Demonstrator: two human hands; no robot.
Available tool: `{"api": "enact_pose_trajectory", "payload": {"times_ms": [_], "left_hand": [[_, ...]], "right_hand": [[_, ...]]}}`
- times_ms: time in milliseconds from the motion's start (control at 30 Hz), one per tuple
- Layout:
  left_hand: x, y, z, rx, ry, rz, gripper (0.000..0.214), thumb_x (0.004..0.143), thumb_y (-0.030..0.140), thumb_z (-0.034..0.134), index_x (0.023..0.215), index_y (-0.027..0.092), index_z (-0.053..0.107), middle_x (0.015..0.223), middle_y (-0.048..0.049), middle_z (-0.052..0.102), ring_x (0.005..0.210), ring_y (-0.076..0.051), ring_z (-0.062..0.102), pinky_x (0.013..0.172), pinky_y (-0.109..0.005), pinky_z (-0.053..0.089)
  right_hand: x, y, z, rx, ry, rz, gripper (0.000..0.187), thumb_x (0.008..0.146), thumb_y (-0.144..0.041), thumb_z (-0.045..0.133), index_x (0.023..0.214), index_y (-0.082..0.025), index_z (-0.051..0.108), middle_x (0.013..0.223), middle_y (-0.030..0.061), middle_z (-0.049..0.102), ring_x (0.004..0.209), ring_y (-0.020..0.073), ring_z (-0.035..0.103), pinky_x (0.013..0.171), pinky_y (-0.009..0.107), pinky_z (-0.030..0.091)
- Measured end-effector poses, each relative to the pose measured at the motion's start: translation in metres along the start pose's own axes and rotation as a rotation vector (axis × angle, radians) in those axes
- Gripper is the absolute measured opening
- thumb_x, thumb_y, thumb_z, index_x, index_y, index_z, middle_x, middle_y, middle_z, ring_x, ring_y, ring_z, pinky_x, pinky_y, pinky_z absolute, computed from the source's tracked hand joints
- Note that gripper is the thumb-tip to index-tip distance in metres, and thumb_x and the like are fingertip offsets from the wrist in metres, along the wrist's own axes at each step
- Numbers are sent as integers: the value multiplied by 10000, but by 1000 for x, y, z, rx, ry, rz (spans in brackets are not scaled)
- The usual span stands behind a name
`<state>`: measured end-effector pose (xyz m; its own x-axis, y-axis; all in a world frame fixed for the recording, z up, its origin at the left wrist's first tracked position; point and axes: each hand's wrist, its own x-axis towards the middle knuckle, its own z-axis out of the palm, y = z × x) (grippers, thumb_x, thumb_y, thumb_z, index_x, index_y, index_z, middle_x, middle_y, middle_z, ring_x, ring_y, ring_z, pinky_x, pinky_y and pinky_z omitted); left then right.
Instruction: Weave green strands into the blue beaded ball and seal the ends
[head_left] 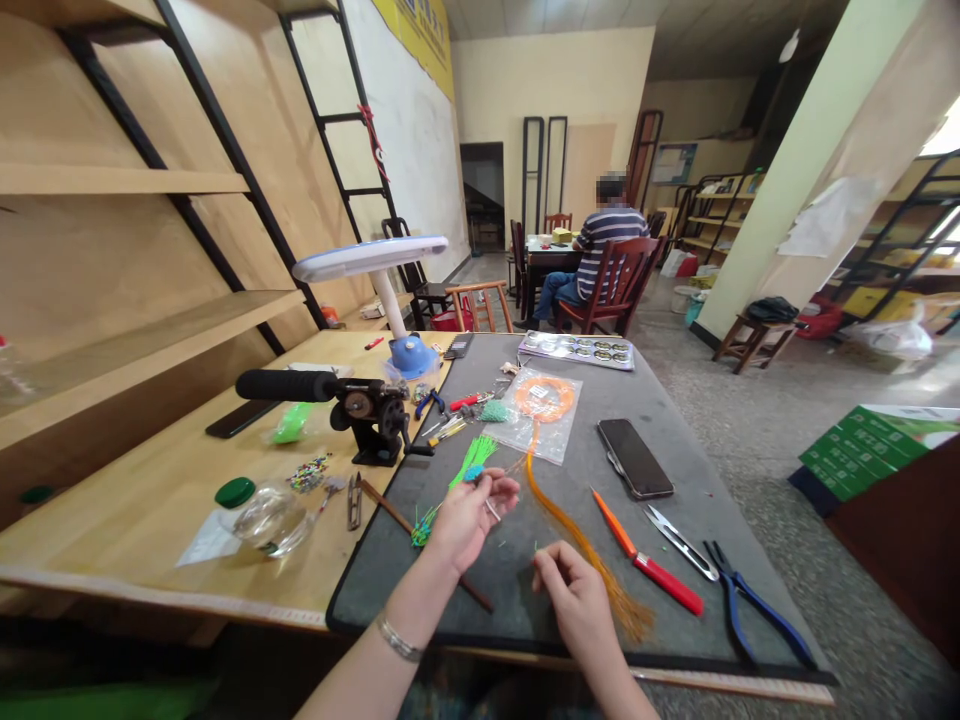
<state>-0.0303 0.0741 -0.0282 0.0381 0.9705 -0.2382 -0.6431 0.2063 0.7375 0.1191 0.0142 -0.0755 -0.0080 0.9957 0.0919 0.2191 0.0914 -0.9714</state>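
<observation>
Above the grey mat (517, 590), my left hand (469, 515) is closed in a pinch, palm partly turned up. A small turquoise-blue piece (473, 473) shows at its thumb and forefinger, and a short whitish stick-like bit lies across the fingers. Bright green strands (474, 460) spread on the mat just behind, with a green-blue bundle (424, 525) left of the wrist. Lower and to the right, my right hand (570, 580) pinches something tiny; only a thin greenish tip shows. Beside it run orange threads (577, 530), reaching back to a clear bag (551, 440).
Right of my hands lie an orange-red craft knife (637, 555), thread snips (682, 543), blue-handled pliers (757, 610) and a phone (636, 458). Leftward stand a black hand-cranked device (375, 420), a green-lidded jar (270, 515) and a lamp (409, 350). A person (607, 245) sits farther back.
</observation>
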Motion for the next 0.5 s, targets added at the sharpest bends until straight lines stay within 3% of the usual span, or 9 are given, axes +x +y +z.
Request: {"api": "enact_pose_trajectory", "payload": {"times_ms": [100, 200, 333, 500], "left_hand": [[-8, 0, -2, 160, -61, -56, 234, 656, 266, 768, 783, 105, 656, 629, 13, 573, 478, -30, 462, 428, -130, 310], [-22, -11, 0, 339, -93, -156, 304, 655, 366, 751, 771, 104, 651, 539, 66, 443, 401, -6, 288, 373, -143, 136], [-33, -20, 7, 489, -148, -60, 312, 620, 368, 769, 746, 119, 629, 552, 54, 470, 419, -26, 288, 388, -181, 147], [-26, -17, 12, 509, -150, 56, 284, 645, 380, 740, 642, 133, 600, 504, 52, 447, 448, -54, 333, 424, -196, 219]], "right_hand": [[4, -4, -3, 135, -19, 9, 373, 849, -496, 502, 688, -174, 598, 649, 21, 612, 659, 168, 553, 664, 243, 410], [8, -8, -5, 172, -3, 22, 396, 812, -529, 549, 691, -162, 634, 678, 35, 634, 687, 183, 564, 677, 255, 421], [11, -11, -6, 196, -23, 54, 420, 762, -557, 599, 742, -149, 696, 729, 51, 674, 734, 206, 578, 711, 276, 433], [21, -16, -5, 279, -66, 97, 430, 735, -564, 624, 762, -148, 730, 729, 49, 689, 774, 214, 594, 756, 284, 441]]}}
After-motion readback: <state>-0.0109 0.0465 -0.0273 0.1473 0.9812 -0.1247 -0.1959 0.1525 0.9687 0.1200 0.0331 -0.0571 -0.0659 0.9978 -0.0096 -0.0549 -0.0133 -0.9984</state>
